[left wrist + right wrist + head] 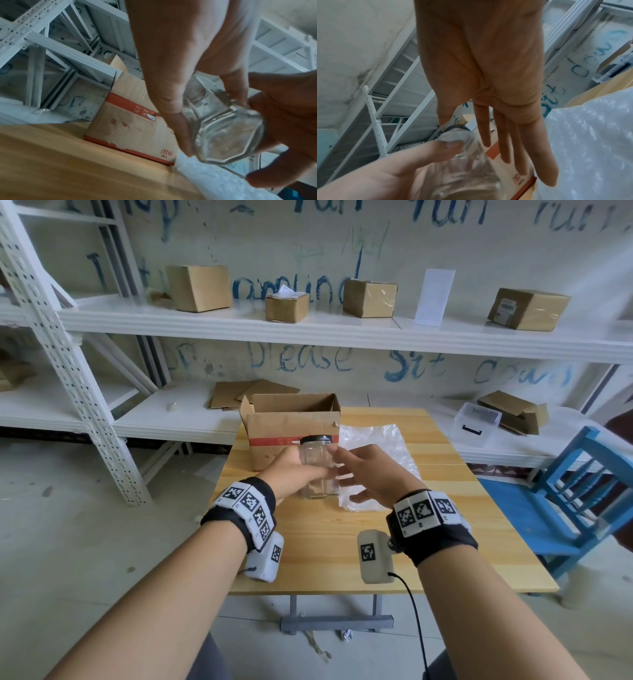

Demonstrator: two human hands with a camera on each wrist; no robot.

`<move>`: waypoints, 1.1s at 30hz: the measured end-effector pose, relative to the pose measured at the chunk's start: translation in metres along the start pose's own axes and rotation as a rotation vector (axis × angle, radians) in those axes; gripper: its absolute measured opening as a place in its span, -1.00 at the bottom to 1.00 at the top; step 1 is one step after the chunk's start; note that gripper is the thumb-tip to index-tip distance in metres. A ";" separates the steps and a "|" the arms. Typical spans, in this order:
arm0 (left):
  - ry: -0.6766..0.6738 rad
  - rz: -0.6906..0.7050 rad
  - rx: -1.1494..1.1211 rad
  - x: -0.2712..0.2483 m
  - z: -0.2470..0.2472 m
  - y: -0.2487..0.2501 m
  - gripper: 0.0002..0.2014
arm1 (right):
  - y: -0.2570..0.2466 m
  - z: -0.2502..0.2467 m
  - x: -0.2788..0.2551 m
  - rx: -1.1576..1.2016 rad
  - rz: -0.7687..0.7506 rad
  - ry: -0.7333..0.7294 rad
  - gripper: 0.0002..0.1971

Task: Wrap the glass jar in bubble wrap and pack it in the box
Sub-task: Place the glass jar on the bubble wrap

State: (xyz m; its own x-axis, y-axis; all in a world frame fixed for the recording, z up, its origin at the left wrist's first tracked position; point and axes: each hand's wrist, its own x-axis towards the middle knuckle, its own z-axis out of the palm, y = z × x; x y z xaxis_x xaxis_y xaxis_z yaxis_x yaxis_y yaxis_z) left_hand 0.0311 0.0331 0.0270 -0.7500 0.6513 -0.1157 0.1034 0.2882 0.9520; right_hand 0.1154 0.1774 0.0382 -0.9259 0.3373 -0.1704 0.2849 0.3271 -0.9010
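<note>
The jar [317, 470] is clear, shiny glass with a black lid [316, 439]. The box [291, 426] behind it is brown, dull cardboard with a red stripe. The bubble wrap [376, 453] is thin, see-through, bumpy plastic. The table [342, 549] is smooth, light wood. The shelves [239, 323] at the top are white painted metal.

The head camera looked down from above over the wooden table [325, 542] toward the shelves [308, 330]. Each wrist camera sat close under its palm, tilted, facing forward. All three caught the glass jar [317, 463] and cardboard box [274, 426].
</note>
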 end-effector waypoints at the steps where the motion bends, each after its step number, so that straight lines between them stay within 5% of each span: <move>1: -0.001 -0.013 -0.037 -0.001 -0.001 0.000 -0.72 | 0.001 -0.005 0.000 -0.027 0.013 0.043 -0.40; 5: -0.031 -0.070 -0.109 0.000 -0.005 0.002 -0.49 | 0.016 -0.023 0.006 -0.110 0.028 0.212 -0.48; 11: -0.038 -0.077 -0.101 -0.003 0.002 0.005 -0.56 | 0.050 -0.047 0.016 -0.455 0.229 0.221 -0.77; 12: -0.038 -0.081 -0.105 -0.003 0.003 0.004 -0.59 | 0.056 -0.049 0.016 -0.509 0.301 0.204 -0.73; 15: -0.044 -0.102 -0.107 -0.003 0.006 0.000 -0.64 | 0.077 -0.057 0.015 -0.614 0.456 0.153 -0.07; 20: -0.055 -0.132 -0.112 -0.002 0.010 -0.004 -0.70 | 0.096 -0.060 0.016 -0.631 0.471 0.103 0.39; 29: -0.031 -0.184 -0.094 0.000 0.013 -0.013 -0.62 | 0.104 -0.060 0.013 -0.676 0.396 0.080 0.21; 33: -0.035 -0.219 -0.080 0.001 0.016 -0.018 -0.22 | 0.105 -0.060 0.012 -0.708 0.377 0.083 0.13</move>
State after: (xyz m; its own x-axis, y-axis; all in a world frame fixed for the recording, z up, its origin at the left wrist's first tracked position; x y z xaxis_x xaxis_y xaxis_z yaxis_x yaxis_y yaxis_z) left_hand 0.0392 0.0395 0.0048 -0.7258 0.6033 -0.3306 -0.1130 0.3695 0.9223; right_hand 0.1497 0.2689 -0.0346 -0.7226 0.5917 -0.3575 0.6898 0.6509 -0.3171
